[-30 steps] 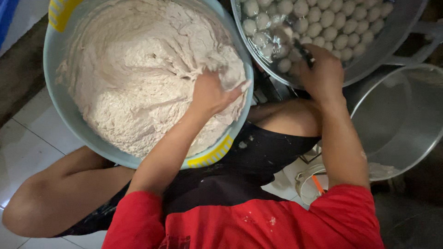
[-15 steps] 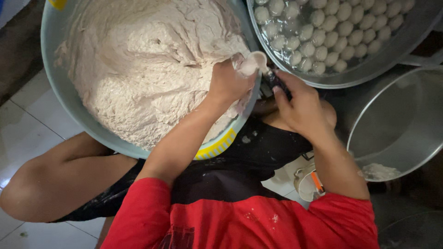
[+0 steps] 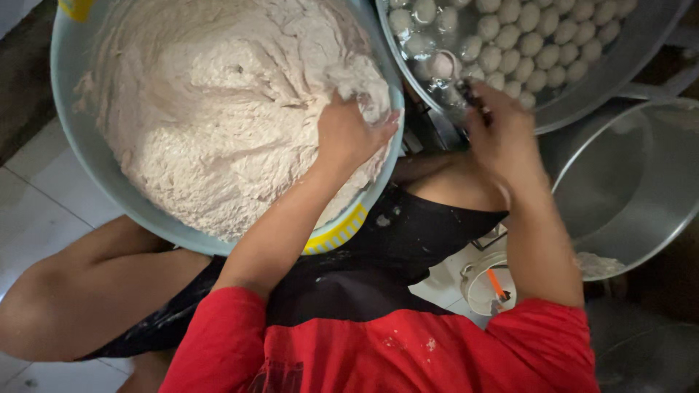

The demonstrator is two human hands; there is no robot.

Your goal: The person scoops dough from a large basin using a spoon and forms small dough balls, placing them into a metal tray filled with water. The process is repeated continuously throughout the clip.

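Observation:
A large pale-blue basin [image 3: 87,175] holds a mound of whitish dough paste [image 3: 211,116]. My left hand [image 3: 349,131] digs into the paste at the basin's right rim, fingers closed around a lump of it. My right hand [image 3: 502,138] holds a metal spoon [image 3: 466,87] whose bowl reaches over the edge of a wide metal pan [image 3: 611,73]. That pan holds water and several pale round dough balls [image 3: 524,36]. The spoon's bowl seems to carry a ball above the water.
An empty steel pot [image 3: 633,189] stands at the right, below the pan. A small white cup with an orange stick [image 3: 491,284] sits on the floor by my knee. White floor tiles [image 3: 36,211] lie at the left. My legs sit under the basin.
My left hand went from the paste to the basin's rim and back into the paste. My right hand came off the pan toward the left hand, then returned to the pan's edge with the spoon.

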